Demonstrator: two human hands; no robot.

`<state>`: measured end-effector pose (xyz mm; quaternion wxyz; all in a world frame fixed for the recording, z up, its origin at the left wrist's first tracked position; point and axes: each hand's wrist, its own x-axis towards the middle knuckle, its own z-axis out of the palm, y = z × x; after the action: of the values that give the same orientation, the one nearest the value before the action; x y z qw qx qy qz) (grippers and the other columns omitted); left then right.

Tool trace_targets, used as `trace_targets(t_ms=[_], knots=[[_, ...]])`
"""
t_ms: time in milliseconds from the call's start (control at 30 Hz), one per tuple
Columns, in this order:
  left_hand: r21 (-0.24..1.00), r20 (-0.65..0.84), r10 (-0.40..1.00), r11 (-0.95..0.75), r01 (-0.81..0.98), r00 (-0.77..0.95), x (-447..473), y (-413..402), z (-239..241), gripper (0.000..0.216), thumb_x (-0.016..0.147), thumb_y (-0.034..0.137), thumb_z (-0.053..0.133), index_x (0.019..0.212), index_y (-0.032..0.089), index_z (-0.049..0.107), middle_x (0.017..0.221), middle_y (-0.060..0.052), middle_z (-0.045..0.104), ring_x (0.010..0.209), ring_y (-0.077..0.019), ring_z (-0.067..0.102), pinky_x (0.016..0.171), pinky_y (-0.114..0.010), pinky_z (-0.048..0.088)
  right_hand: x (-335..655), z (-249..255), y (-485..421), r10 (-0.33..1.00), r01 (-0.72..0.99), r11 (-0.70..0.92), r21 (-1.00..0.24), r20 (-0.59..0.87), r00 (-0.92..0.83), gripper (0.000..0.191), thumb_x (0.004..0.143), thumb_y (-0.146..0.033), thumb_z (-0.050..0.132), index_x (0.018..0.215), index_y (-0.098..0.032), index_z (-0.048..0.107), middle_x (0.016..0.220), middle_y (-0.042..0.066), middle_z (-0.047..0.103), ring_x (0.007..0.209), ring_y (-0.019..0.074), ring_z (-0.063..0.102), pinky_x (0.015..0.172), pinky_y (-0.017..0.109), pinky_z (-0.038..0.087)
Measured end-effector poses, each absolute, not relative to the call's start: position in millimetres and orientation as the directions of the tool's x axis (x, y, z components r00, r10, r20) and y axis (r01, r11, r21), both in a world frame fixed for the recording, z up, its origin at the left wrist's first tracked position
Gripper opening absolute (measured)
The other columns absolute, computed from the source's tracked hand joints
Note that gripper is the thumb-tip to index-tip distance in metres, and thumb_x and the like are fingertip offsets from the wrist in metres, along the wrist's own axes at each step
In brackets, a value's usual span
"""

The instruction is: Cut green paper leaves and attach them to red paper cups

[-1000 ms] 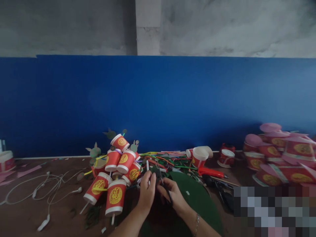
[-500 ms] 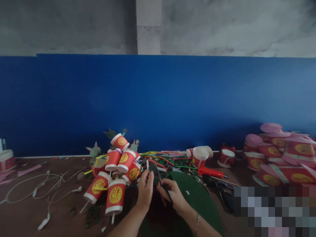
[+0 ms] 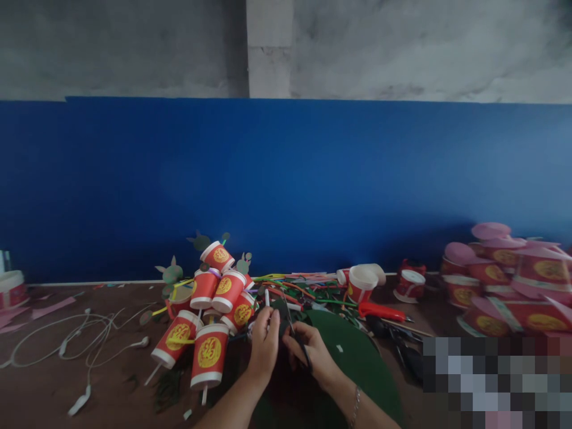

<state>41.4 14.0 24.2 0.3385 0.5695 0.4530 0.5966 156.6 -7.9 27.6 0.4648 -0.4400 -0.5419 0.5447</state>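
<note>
My left hand (image 3: 263, 345) pinches a small piece of dark green paper (image 3: 283, 320), its fingers pressed together. My right hand (image 3: 314, 353) is closed around a pair of black-handled scissors (image 3: 288, 314), whose blades point up and away beside the paper. How far the blades are apart is hard to make out. Under and beside my right hand lies a large round sheet of dark green paper (image 3: 357, 351). Just left of my left hand is a stack of red paper cups (image 3: 210, 354) fitted with straws and paper rabbit heads (image 3: 173, 271).
White earphones (image 3: 79, 400) with tangled cable lie at the left. Behind my hands are loose colored straws (image 3: 299, 283). Further right are white-lined cups (image 3: 363, 281), a red-handled tool (image 3: 382, 311) and a heap of red cups with pink paper (image 3: 504, 268). A blue wall panel (image 3: 286, 179) closes off the back.
The scissors and the green paper have shifted very slightly between my hands, and my left fingers have turned a little. Both hands keep their holds; the rest looks unchanged.
</note>
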Motion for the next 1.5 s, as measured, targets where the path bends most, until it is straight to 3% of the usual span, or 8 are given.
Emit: trace_targets(t_ms=[667, 1000, 1500], knots=[[0.931, 0.362, 0.926, -0.354, 0.09, -0.11, 42.6, 10.6, 29.0, 0.035, 0.083, 0.046, 0.044, 0.061, 0.02, 0.041, 0.059, 0.004, 0.04, 0.059, -0.0126, 0.041, 0.056, -0.023, 0.037, 157.7, 26.2, -6.2, 0.988, -0.047, 0.038, -0.998, 0.045, -0.146, 0.037, 0.061, -0.048, 0.072, 0.067, -0.017, 0.052, 0.04, -0.009, 0.044, 0.032, 0.006, 0.038, 0.032, 0.018, 0.036], [0.922, 0.386, 0.919, -0.381, 0.073, -0.077, 43.5, 12.5, 27.2, 0.03, 0.081, 0.039, 0.047, 0.06, 0.021, 0.037, 0.059, 0.005, 0.037, 0.057, -0.0118, 0.038, 0.053, -0.022, 0.035, 158.2, 25.9, -6.4, 0.974, -0.072, 0.068, -0.995, 0.082, -0.21, 0.039, 0.061, -0.05, 0.072, 0.069, -0.016, 0.054, 0.045, -0.007, 0.048, 0.036, 0.0064, 0.042, 0.036, 0.018, 0.034], [0.898, 0.434, 0.898, -0.425, 0.118, -0.071, 40.3, 12.2, 30.8, 0.03, 0.082, 0.037, 0.046, 0.059, 0.021, 0.035, 0.06, 0.004, 0.035, 0.058, -0.0122, 0.037, 0.055, -0.023, 0.034, 158.7, 27.5, -6.1, 0.985, -0.045, 0.037, -0.998, 0.044, -0.168, 0.04, 0.058, -0.049, 0.074, 0.066, -0.017, 0.053, 0.041, -0.009, 0.043, 0.032, 0.0055, 0.038, 0.031, 0.018, 0.035]])
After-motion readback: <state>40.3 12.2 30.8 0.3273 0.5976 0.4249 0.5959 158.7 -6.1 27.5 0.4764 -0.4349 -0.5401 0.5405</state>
